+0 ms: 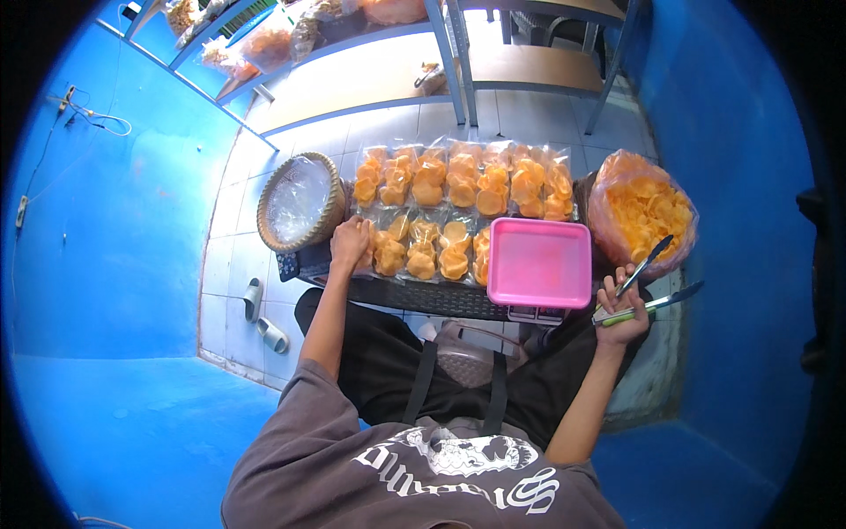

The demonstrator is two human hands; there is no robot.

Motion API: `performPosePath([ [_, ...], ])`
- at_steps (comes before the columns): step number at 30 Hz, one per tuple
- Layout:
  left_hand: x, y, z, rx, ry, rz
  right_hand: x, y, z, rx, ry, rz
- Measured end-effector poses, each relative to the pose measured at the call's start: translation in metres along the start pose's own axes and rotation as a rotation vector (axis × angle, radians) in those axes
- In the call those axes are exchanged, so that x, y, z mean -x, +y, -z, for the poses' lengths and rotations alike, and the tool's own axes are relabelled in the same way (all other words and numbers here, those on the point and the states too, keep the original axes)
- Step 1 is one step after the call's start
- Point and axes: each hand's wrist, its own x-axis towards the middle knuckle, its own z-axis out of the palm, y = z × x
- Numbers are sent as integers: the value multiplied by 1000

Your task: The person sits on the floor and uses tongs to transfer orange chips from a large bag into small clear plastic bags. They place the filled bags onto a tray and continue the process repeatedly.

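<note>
My left hand has its fingers curled on a clear packet of orange crisps at the left end of the front row. A back row of similar packets lies behind it. My right hand grips steel tongs with green handles; their jaws are apart. A pink tray rests on a scale to the left of that hand. A large pink plastic bag full of loose orange crisps stands just beyond the tongs.
A woven basket lined with clear plastic is at the left of the low dark platform. Shelves holding bags stand beyond the tiled floor. Blue walls flank me. Slippers lie to the left.
</note>
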Motion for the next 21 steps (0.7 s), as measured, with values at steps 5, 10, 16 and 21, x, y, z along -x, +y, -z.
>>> performPosePath([
  [5, -9, -17, 3, 55, 173, -186, -3, 8, -4, 10, 1, -9],
  [10, 11, -29, 9, 212, 245, -153, -3, 11, -3, 11, -12, -32],
  [16, 32, -36, 21, 620, 48, -33, -1, 9, -3, 9, -34, -23],
  [21, 44, -24, 31, 921, 16, 14, 1, 7, -3, 8, -13, -20],
])
